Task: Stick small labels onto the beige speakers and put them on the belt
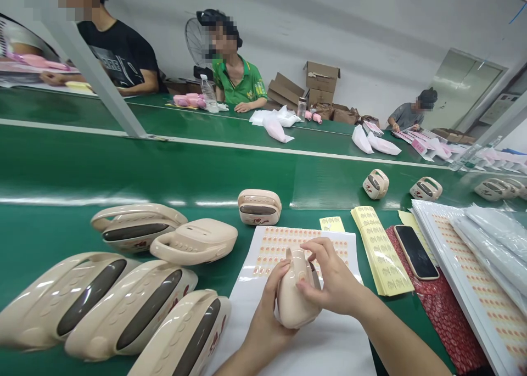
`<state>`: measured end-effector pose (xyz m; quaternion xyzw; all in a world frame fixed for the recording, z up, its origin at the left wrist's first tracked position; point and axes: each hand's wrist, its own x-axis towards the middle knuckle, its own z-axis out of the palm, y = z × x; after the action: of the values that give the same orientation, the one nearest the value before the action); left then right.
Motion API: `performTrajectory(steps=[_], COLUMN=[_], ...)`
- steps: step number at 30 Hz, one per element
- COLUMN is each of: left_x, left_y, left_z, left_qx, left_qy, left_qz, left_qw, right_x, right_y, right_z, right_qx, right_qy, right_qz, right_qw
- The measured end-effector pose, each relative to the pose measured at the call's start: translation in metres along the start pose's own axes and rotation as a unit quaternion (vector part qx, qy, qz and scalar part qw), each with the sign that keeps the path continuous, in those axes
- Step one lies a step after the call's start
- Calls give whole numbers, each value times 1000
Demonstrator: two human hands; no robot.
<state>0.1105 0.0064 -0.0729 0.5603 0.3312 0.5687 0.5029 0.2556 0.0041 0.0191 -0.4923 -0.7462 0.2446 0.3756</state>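
My left hand (269,302) is wrapped round the lower side of a beige plastic device with a carry handle (290,304), holding it tilted above a white sheet. On its near end rests the thumb of my right hand (329,280), while the forefinger bends over the top by the handle. Whether anything small is under that thumb I cannot make out. Beneath the device lies a sticker sheet (274,244) with rows of small orange stickers, partly covered by my hands.
Several like devices (127,304) lie to the left, and another device (259,208) stands ahead. To the right are yellow label sheets (381,255), a phone (415,252), red bubble wrap (448,321) and stacked sticker sheets (473,271). Co-workers sit across the green conveyor belt (206,173).
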Motion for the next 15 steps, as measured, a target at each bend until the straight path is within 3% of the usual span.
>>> performTrajectory(steps=[8, 15], left_x=[-4, -4], left_y=[8, 8], left_z=[2, 3], left_qx=[62, 30], left_qy=[-22, 0], left_qz=[2, -2], left_qw=[998, 1000], right_x=[2, 7], right_y=[8, 18], right_z=[16, 19], right_qx=[75, 98], right_qy=[9, 52], right_qz=[39, 61], right_qw=[996, 992])
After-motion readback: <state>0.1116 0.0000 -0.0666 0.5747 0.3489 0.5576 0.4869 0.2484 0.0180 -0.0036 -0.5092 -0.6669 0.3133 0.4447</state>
